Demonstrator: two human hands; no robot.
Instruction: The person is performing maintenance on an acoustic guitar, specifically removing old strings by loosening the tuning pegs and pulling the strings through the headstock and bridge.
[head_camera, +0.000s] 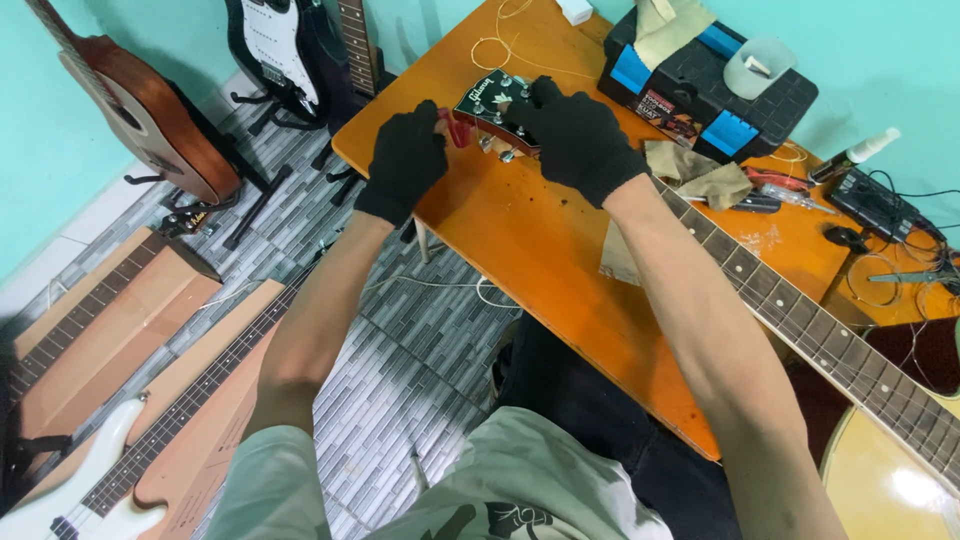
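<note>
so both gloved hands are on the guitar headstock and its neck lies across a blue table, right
Not quite. In the head view the left hand and right hand, both in black gloves, are at the guitar headstock, and the neck does lie across the table, but that table is orange wood, not blue.

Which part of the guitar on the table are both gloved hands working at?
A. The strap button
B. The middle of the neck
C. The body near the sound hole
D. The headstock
D: the left hand and right hand, both in black gloves, close around the dark headstock with its tuning pegs, while the neck runs back toward the person untouched.
</note>
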